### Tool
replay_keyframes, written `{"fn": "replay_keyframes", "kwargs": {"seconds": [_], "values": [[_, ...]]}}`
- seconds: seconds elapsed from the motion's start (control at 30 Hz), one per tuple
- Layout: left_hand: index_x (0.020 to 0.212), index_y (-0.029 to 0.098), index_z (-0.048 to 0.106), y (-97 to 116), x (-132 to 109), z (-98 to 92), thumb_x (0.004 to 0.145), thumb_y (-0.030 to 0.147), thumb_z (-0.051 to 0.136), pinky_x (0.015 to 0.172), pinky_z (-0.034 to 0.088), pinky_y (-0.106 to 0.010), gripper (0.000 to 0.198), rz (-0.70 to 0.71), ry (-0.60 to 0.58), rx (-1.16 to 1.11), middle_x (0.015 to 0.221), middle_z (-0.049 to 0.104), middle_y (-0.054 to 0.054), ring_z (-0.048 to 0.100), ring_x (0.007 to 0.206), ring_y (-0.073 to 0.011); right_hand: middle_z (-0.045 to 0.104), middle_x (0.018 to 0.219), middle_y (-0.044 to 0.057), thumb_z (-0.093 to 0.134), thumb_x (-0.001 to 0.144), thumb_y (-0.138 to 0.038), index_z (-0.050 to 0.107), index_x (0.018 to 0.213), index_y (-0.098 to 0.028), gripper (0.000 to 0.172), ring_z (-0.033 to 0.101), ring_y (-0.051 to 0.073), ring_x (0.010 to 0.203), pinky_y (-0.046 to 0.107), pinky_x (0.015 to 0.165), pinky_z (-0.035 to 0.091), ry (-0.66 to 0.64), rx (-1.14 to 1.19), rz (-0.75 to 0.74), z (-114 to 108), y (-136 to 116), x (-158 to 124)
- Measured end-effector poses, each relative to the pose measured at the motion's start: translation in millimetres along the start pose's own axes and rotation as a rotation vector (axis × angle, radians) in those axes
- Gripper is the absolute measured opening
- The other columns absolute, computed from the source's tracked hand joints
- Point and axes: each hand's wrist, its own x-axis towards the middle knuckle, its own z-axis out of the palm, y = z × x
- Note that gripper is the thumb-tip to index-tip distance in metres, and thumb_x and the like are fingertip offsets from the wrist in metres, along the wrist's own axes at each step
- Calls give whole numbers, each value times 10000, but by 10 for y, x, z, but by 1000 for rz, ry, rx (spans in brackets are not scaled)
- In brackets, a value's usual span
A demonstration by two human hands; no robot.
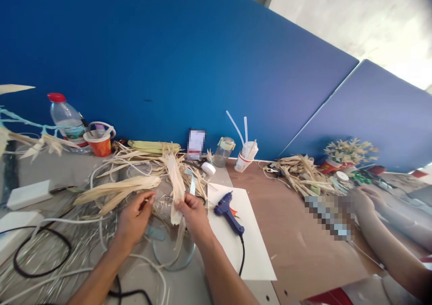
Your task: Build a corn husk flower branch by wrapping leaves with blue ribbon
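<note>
My right hand (193, 213) pinches a pale dried corn husk (174, 174) between thumb and fingers; the strip stands nearly upright above the table. Just to its left, my left hand (137, 217) is closed with curled fingers, and whatever it may pinch is too small to make out. Behind the left hand lies a bundle of dry husks (118, 189). A blue hot glue gun (229, 213) rests on a white sheet (253, 233) right of my right hand. Beneath my hands is a round clear disc (173, 255).
Thin clear rods (81, 246), a white cable (131, 256) and a black cable (69, 251) cover the left side. Along the blue partition (168, 62) stand a plastic bottle (69, 120), an orange cup (100, 146), a phone (196, 143) and a jar (223, 152). A co-worker's arm (381, 237) is at right.
</note>
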Motion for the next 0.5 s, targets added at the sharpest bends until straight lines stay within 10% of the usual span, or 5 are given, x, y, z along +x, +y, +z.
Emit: {"fn": "replay_keyframes", "kwargs": {"seconds": [0.27, 0.5], "values": [[535, 196, 525, 167, -50, 39, 749, 416, 559, 665, 434, -266, 309, 103, -145, -46, 737, 589, -32, 536, 706, -173, 435, 527, -52, 634, 663, -356, 532, 607, -169, 220, 332, 82, 493, 219, 491, 283, 30, -9, 27, 18, -24, 0], [959, 165, 619, 190, -71, 51, 716, 415, 612, 557, 417, -260, 349, -143, -239, -325, 698, 615, -13, 511, 581, -144, 425, 543, -50, 581, 695, -319, 530, 615, -170, 177, 338, 89, 505, 222, 488, 272, 35, -181, 2, 27, -43, -15]]}}
